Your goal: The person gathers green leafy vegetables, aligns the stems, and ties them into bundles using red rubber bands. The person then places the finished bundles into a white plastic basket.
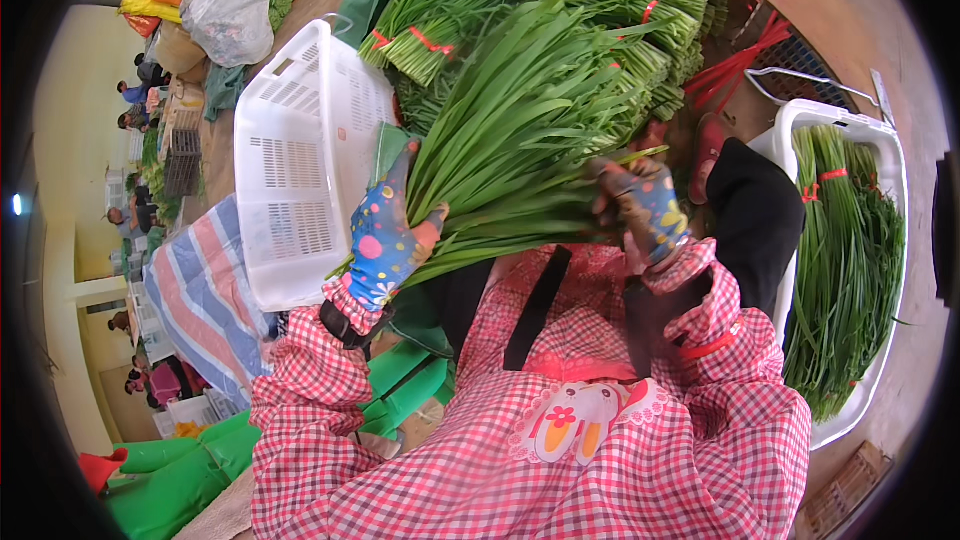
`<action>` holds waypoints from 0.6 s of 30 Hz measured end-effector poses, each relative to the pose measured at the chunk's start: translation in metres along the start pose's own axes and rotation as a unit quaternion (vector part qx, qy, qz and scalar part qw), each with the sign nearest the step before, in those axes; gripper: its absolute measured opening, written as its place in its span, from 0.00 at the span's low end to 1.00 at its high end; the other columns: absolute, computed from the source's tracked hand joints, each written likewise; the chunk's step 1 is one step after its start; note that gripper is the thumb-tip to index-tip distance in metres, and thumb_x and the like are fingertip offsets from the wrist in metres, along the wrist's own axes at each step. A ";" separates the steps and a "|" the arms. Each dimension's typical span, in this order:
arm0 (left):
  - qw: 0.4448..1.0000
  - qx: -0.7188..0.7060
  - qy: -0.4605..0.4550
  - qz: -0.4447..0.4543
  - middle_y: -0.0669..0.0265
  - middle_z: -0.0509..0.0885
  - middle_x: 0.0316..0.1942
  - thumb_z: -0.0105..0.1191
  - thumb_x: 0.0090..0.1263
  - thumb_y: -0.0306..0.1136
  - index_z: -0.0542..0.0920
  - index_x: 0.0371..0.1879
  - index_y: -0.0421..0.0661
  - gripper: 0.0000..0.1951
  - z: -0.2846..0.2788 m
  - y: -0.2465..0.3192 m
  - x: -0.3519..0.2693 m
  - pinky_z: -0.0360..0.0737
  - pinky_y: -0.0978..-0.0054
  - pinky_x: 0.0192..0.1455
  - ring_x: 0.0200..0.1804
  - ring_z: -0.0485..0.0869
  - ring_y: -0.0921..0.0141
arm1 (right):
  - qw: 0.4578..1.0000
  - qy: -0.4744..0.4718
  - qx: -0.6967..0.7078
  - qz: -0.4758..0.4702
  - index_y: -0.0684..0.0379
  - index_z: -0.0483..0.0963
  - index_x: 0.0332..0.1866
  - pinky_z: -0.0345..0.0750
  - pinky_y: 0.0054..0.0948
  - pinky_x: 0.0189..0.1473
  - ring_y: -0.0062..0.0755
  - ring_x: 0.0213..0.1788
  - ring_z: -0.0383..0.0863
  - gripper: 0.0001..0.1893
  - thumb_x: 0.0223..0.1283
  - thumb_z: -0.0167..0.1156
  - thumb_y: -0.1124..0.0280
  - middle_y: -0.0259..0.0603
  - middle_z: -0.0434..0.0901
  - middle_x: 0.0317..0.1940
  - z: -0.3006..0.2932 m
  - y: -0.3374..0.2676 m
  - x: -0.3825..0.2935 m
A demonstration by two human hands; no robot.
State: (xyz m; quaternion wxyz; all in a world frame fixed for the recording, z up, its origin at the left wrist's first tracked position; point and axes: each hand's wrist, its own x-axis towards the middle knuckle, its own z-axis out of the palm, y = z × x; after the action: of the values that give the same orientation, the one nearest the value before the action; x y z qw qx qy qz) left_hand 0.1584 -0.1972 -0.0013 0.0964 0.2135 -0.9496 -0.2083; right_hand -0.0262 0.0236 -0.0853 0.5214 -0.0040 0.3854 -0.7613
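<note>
My left hand (pixel 394 229), in a blue glove with coloured dots and flowers, grips a loose bunch of garlic chives (pixel 510 120). Its flat green leaves fan out above my lap. At the bunch's right side, my right hand (pixel 641 199), gloved the same way with soiled fingers, is blurred and closed around some of the stalks; a few pale ends stick out beyond it. Behind the loose bunch lies a heap of garlic chive bundles (pixel 679 15) tied with red bands. Two tied bundles (pixel 416 52) lie nearest the basket on the left.
An upright white plastic basket (pixel 289 157) stands at left. Another white basket (pixel 896 262) on my right holds tied chives. Red ties (pixel 739 60) hang beyond my knee. A striped woven sheet (pixel 214 289) and green fabric (pixel 187 472) lie left. Several people sit farther off.
</note>
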 end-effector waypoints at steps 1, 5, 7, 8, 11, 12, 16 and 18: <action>1.000 -0.002 0.002 -0.003 0.49 0.76 0.58 0.63 0.55 0.29 0.63 0.68 0.43 0.38 0.000 -0.002 -0.002 0.75 0.63 0.58 0.57 0.77 0.53 | 0.975 0.103 -0.183 -0.069 0.60 0.79 0.36 0.70 0.19 0.17 0.20 0.17 0.75 0.11 0.62 0.61 0.62 0.32 0.76 0.16 -0.003 -0.017 -0.007; 0.999 -0.028 0.011 -0.011 0.47 0.76 0.56 0.63 0.55 0.28 0.63 0.68 0.43 0.38 0.001 -0.011 -0.004 0.75 0.63 0.57 0.56 0.78 0.53 | 0.936 0.183 -0.229 -0.197 0.58 0.78 0.34 0.67 0.17 0.19 0.16 0.15 0.70 0.14 0.63 0.59 0.57 0.29 0.72 0.13 -0.046 -0.087 -0.031; 0.998 -0.046 0.008 -0.029 0.47 0.77 0.56 0.63 0.55 0.27 0.63 0.68 0.43 0.38 -0.004 -0.011 -0.005 0.76 0.64 0.57 0.56 0.78 0.53 | 0.893 0.260 -0.275 -0.243 0.58 0.79 0.34 0.64 0.16 0.18 0.15 0.14 0.67 0.13 0.63 0.60 0.57 0.29 0.70 0.12 -0.044 -0.129 -0.056; 0.999 -0.048 0.023 -0.005 0.46 0.77 0.55 0.63 0.56 0.27 0.63 0.68 0.43 0.38 -0.005 -0.011 -0.006 0.76 0.64 0.57 0.55 0.79 0.53 | 0.871 0.270 -0.300 -0.279 0.57 0.79 0.36 0.62 0.16 0.17 0.15 0.15 0.66 0.12 0.64 0.59 0.58 0.28 0.70 0.14 -0.048 -0.144 -0.072; 0.996 -0.079 0.026 -0.029 0.47 0.78 0.55 0.63 0.56 0.27 0.63 0.68 0.43 0.37 0.003 -0.027 -0.011 0.76 0.65 0.57 0.55 0.79 0.53 | 0.791 0.312 -0.353 -0.391 0.57 0.79 0.43 0.58 0.17 0.17 0.13 0.17 0.63 0.10 0.67 0.57 0.63 0.26 0.72 0.21 -0.079 -0.173 -0.132; 0.991 -0.125 0.025 -0.041 0.48 0.78 0.55 0.63 0.56 0.27 0.62 0.68 0.43 0.37 0.006 -0.032 -0.013 0.75 0.65 0.57 0.55 0.79 0.54 | 0.822 0.291 -0.299 -0.386 0.57 0.78 0.46 0.59 0.17 0.18 0.13 0.19 0.63 0.10 0.67 0.56 0.64 0.25 0.72 0.23 -0.096 -0.183 -0.163; 0.985 -0.167 0.013 -0.050 0.48 0.79 0.54 0.63 0.56 0.27 0.64 0.67 0.41 0.36 0.009 -0.044 -0.016 0.75 0.67 0.57 0.54 0.80 0.56 | 0.783 0.297 -0.294 -0.461 0.60 0.74 0.55 0.62 0.15 0.24 0.12 0.23 0.64 0.15 0.70 0.52 0.64 0.27 0.72 0.27 -0.123 -0.187 -0.306; 0.978 -0.202 0.017 -0.047 0.48 0.79 0.53 0.63 0.57 0.27 0.64 0.66 0.40 0.35 0.013 -0.047 -0.011 0.75 0.67 0.57 0.54 0.80 0.57 | 0.691 0.378 -0.386 -0.480 0.61 0.74 0.55 0.62 0.18 0.23 0.14 0.22 0.65 0.15 0.70 0.50 0.64 0.29 0.71 0.27 -0.124 -0.171 -0.381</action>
State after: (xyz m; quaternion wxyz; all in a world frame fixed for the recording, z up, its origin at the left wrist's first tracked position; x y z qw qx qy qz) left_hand 0.1817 -0.2268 -0.0343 0.1433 0.2376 -0.8751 -0.3965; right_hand -0.0381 0.4265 0.0790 -0.1524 -0.1014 0.7554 -0.6291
